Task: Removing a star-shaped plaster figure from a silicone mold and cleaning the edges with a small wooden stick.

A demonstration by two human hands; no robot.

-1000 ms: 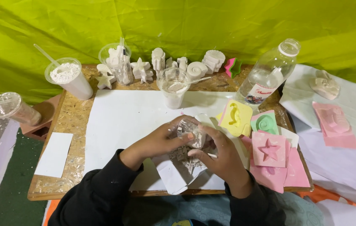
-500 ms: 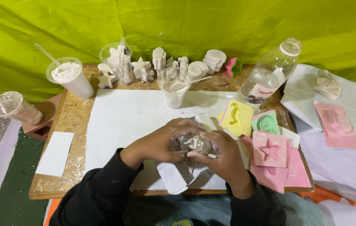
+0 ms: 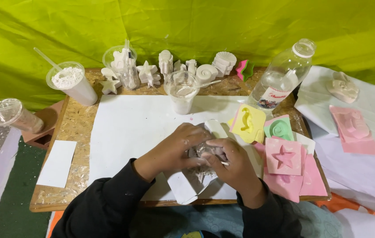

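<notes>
Both hands, left hand (image 3: 179, 147) and right hand (image 3: 233, 162), have their grip clamped on a small white mould (image 3: 204, 152) (mostly hidden) above the paper-covered counter (image 3: 130, 123).

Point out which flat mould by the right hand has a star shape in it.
The pink mould, lying just right of the right hand; the yellow mould shows a seahorse, the green mould a spiral.

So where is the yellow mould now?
The yellow mould lies on the table's right half, just beyond the right hand, beside the green mould and before the plastic bottle.
</notes>
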